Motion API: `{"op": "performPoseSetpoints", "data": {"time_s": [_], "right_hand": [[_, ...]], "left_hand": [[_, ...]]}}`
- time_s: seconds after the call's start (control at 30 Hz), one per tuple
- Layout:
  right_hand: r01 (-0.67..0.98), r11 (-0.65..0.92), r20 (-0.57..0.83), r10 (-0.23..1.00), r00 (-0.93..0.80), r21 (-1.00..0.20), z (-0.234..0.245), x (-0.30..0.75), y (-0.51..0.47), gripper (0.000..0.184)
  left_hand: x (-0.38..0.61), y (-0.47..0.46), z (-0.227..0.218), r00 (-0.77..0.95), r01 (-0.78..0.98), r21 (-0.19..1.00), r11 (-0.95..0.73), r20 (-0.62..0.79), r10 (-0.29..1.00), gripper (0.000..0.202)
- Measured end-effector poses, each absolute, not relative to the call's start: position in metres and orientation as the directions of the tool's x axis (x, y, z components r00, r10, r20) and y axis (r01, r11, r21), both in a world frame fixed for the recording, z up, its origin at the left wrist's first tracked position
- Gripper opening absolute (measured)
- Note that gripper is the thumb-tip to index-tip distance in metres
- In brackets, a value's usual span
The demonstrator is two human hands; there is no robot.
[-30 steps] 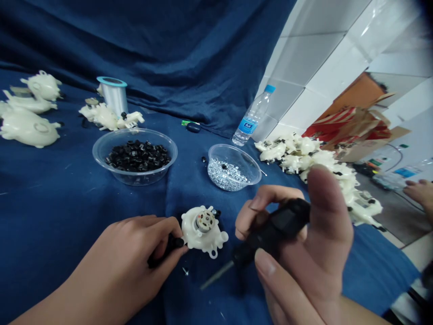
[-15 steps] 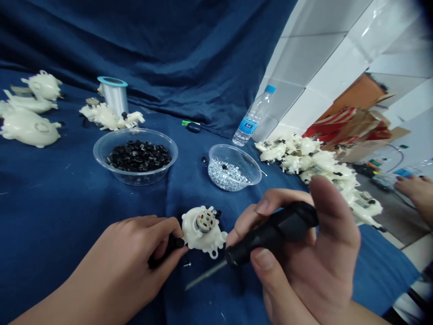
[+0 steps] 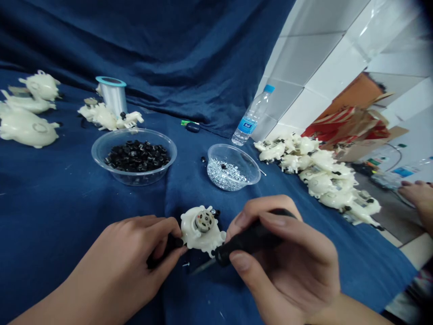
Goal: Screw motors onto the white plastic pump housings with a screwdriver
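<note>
A small cream plastic housing (image 3: 199, 232) with a round motor set in its top lies on the blue cloth near me. My left hand (image 3: 135, 257) pinches its left side, fingers closed against a black part there. My right hand (image 3: 287, 266) is wrapped round a black-handled screwdriver (image 3: 250, 241). The metal shaft points down-left, and its tip rests on the cloth just below the housing, close to a tiny loose screw (image 3: 185, 264).
A clear bowl of black parts (image 3: 134, 155) and a clear bowl of silver screws (image 3: 232, 168) stand behind the housing. Cream plastic pieces are heaped at right (image 3: 321, 178) and far left (image 3: 25, 128). A spool (image 3: 113, 95), a water bottle (image 3: 252, 117) and another person's hand (image 3: 417, 196) are nearby.
My right hand has come down and moved left, closing fully round the screwdriver and bringing its tip to the cloth below the housing. My left hand has stayed put.
</note>
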State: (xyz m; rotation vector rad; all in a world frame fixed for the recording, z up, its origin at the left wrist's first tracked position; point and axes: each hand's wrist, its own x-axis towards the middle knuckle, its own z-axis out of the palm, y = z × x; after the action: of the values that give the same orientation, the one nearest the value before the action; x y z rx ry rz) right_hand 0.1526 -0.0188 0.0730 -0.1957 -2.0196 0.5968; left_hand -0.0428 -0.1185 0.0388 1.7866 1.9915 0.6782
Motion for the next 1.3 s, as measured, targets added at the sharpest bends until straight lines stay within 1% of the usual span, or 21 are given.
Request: {"op": "performPoseSetpoints", "data": {"time_s": [0.07,0.2,0.37,0.53,0.77,0.9,1.03,1.1,1.2,1.3], "right_hand": [[-0.112,0.870,0.811,0.393,-0.434,-0.481,0.072,0.153,-0.019,0.055],[-0.108,0.888,0.855,0.388,-0.344,-0.447,0.074,0.149,-0.024,0.052],[-0.110,0.893,0.871,0.388,-0.300,-0.436,0.074,0.146,-0.026,0.054],[-0.122,0.887,0.881,0.410,-0.237,-0.445,0.075,0.144,-0.026,0.051],[-0.113,0.898,0.888,0.389,-0.243,-0.425,0.070,0.143,-0.028,0.053],[-0.117,0.890,0.883,0.405,-0.237,-0.440,0.071,0.144,-0.030,0.053],[-0.106,0.893,0.882,0.401,-0.248,-0.436,0.073,0.144,-0.029,0.053],[-0.097,0.892,0.879,0.409,-0.244,-0.442,0.073,0.144,-0.027,0.052],[-0.093,0.882,0.860,0.419,-0.290,-0.462,0.073,0.144,-0.026,0.051],[-0.103,0.861,0.826,0.436,-0.357,-0.498,0.072,0.145,-0.025,0.051]], "left_hand": [[-0.042,-0.120,0.039,-0.127,0.813,0.577,0.079,0.043,0.991,0.018],[-0.042,-0.120,0.040,-0.117,0.811,0.580,0.076,0.034,0.992,0.017],[-0.042,-0.118,0.039,-0.114,0.810,0.585,0.050,0.072,0.991,0.017],[-0.044,-0.119,0.037,-0.103,0.812,0.582,0.034,0.087,0.991,0.018],[-0.046,-0.120,0.036,-0.104,0.817,0.576,0.042,0.075,0.992,0.017],[-0.044,-0.118,0.038,-0.100,0.814,0.580,0.048,0.058,0.993,0.022],[-0.044,-0.119,0.039,-0.109,0.812,0.581,0.059,0.052,0.993,0.018],[-0.044,-0.119,0.038,-0.116,0.810,0.582,0.062,0.056,0.992,0.020],[-0.044,-0.119,0.037,-0.115,0.808,0.587,0.049,0.077,0.990,0.023],[-0.044,-0.119,0.036,-0.117,0.813,0.580,0.044,0.090,0.989,0.021]]}}
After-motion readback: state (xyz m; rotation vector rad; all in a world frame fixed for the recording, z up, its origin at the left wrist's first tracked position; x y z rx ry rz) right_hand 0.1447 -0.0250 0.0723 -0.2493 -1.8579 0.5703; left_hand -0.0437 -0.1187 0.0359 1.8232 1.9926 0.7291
